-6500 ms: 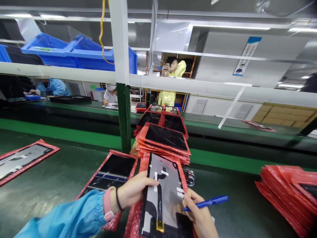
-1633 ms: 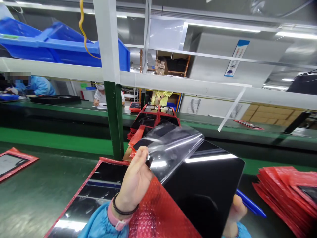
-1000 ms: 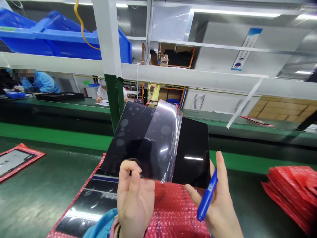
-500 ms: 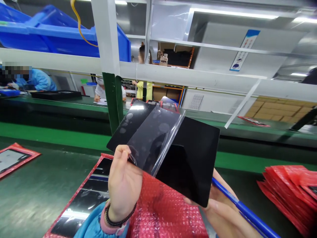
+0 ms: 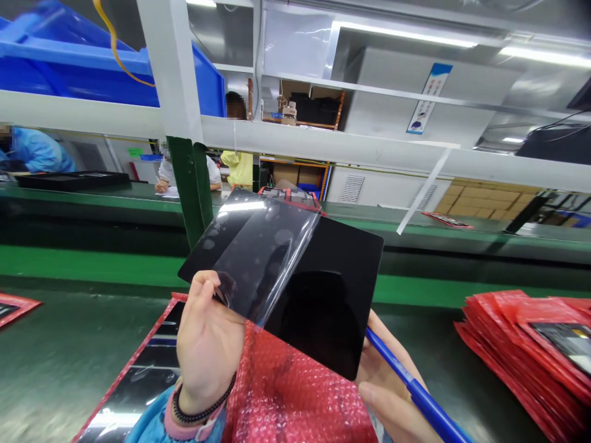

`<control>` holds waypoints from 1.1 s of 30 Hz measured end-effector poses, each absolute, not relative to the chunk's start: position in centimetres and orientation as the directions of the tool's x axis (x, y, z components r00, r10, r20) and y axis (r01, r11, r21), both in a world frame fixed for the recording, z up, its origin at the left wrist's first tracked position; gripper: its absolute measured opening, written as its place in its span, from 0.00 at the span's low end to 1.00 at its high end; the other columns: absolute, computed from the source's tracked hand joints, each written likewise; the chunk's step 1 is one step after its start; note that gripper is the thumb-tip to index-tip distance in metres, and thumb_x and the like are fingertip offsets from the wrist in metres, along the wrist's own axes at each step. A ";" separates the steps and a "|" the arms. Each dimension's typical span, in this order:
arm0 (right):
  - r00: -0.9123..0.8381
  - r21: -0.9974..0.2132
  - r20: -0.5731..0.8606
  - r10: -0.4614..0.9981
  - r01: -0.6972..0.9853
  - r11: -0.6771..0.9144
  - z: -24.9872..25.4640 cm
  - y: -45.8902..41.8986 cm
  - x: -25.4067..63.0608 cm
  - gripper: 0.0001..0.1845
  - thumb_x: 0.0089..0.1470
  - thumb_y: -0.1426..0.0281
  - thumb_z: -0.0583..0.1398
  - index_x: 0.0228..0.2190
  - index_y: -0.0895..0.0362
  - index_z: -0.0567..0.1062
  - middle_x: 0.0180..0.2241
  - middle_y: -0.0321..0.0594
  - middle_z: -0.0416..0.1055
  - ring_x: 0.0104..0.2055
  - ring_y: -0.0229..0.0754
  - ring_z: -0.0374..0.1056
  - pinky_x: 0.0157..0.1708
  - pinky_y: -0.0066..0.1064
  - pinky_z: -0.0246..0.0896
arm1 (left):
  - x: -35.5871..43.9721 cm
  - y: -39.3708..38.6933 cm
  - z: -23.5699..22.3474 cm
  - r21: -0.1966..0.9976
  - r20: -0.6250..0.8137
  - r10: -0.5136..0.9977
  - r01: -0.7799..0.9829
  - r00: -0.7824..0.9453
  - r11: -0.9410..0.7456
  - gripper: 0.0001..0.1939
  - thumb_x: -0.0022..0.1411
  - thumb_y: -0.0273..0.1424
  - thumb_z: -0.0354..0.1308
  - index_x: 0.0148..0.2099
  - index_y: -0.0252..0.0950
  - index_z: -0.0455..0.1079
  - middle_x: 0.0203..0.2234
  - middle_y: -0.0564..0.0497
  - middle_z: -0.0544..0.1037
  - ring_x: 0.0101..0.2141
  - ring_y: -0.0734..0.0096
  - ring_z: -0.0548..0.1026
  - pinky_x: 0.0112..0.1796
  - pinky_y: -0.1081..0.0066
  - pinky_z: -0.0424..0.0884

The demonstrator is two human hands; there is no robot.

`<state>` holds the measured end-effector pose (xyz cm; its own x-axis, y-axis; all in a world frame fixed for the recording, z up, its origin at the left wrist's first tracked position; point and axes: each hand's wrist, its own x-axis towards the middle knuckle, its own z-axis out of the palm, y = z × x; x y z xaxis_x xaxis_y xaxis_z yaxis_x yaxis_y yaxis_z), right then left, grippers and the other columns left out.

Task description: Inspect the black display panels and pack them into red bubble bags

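Observation:
A black glass display panel point(image 5: 330, 277) is held up in front of me, tilted. A clear protective film point(image 5: 263, 258) is folded back over its left part, with bubble marks showing under it. My left hand point(image 5: 207, 335) pinches the near edge of that film, its palm turned up. My right hand point(image 5: 392, 375) grips the panel's lower right edge, and a blue pen point(image 5: 415, 387) is tucked in the same hand. Below the panel lies a red bubble-wrap sleeve point(image 5: 295, 387). Another panel on red wrap point(image 5: 143, 375) rests to the left, partly behind my left arm.
A stack of red bubble-wrap sleeves point(image 5: 512, 344) stands at the right. A green post point(image 5: 187, 184) rises behind the panel. Blue bins point(image 5: 92, 61) sit on the rail overhead. People work at the far bench point(image 5: 101, 191). A red-edged panel point(image 5: 16, 307) lies at far left.
Earlier the panel lay back side up; it now shows its black glass with the film folded back. My right hand let go around a second ago and has gripped the panel again.

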<state>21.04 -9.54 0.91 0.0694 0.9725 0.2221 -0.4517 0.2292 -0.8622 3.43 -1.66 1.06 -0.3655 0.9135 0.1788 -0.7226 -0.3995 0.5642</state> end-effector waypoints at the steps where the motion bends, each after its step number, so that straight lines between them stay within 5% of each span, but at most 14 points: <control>1: 0.074 -0.859 0.218 0.973 -0.458 0.227 0.8 -9.5 21.0 0.32 0.43 0.65 0.71 0.52 0.44 0.74 0.50 0.42 0.75 0.59 0.55 0.65 0.56 0.48 0.61 | 3.5 -1.7 1.1 0.566 0.172 0.914 -0.722 -0.367 -0.397 0.02 0.60 0.31 0.57 0.34 0.40 0.68 0.28 0.55 0.72 0.30 0.74 0.71 0.31 0.77 0.71; 6: 0.035 -0.878 0.201 0.979 -0.436 0.196 0.3 -9.1 20.9 0.36 0.42 0.67 0.71 0.54 0.44 0.71 0.51 0.40 0.75 0.57 0.54 0.67 0.57 0.47 0.60 | 3.7 -1.7 1.4 0.562 0.189 0.916 -0.727 -0.353 -0.395 0.03 0.60 0.30 0.55 0.33 0.39 0.68 0.30 0.54 0.74 0.32 0.72 0.73 0.34 0.74 0.72; 13: 0.071 -0.889 0.207 0.976 -0.403 0.218 -0.1 -9.7 21.2 0.27 0.49 0.64 0.68 0.51 0.37 0.73 0.50 0.37 0.76 0.55 0.50 0.69 0.55 0.44 0.63 | 3.5 -1.5 1.5 0.569 0.186 0.910 -0.714 -0.371 -0.407 0.03 0.60 0.29 0.55 0.33 0.38 0.69 0.30 0.54 0.74 0.32 0.72 0.73 0.33 0.75 0.71; 20: 0.113 -0.924 0.228 0.967 -0.286 0.252 0.7 -9.4 21.0 0.20 0.50 0.61 0.67 0.47 0.45 0.78 0.31 0.36 0.79 0.38 0.47 0.75 0.42 0.36 0.69 | 2.6 -0.3 1.5 0.654 0.199 0.893 -0.624 -0.404 -0.428 0.06 0.51 0.31 0.59 0.27 0.36 0.66 0.24 0.56 0.65 0.26 0.76 0.67 0.28 0.77 0.67; 23: 0.160 -0.926 0.263 0.951 -0.235 0.296 0.3 -9.5 21.1 0.17 0.51 0.59 0.66 0.44 0.48 0.79 0.31 0.37 0.78 0.36 0.46 0.74 0.41 0.35 0.68 | 2.0 0.7 0.9 0.695 0.235 0.864 -0.545 -0.445 -0.469 0.06 0.51 0.31 0.58 0.25 0.35 0.66 0.23 0.56 0.64 0.26 0.76 0.65 0.28 0.77 0.65; 29: 0.378 -0.950 0.304 0.874 0.053 0.308 -1.7 -10.0 22.4 0.15 0.48 0.60 0.68 0.39 0.52 0.81 0.29 0.38 0.77 0.34 0.48 0.72 0.38 0.35 0.68 | 0.6 3.1 -0.7 0.662 0.416 0.724 -0.362 -0.551 -0.656 0.08 0.50 0.26 0.59 0.21 0.36 0.67 0.20 0.55 0.68 0.25 0.75 0.66 0.27 0.74 0.64; 33: 0.270 -0.878 0.445 0.854 0.321 0.356 -0.9 -10.2 22.5 0.17 0.53 0.55 0.63 0.38 0.52 0.81 0.26 0.38 0.76 0.30 0.48 0.71 0.36 0.36 0.67 | -0.2 4.5 -1.7 0.614 0.495 0.623 -0.263 -0.606 -0.744 0.07 0.42 0.27 0.64 0.21 0.36 0.67 0.19 0.57 0.69 0.24 0.74 0.66 0.26 0.72 0.64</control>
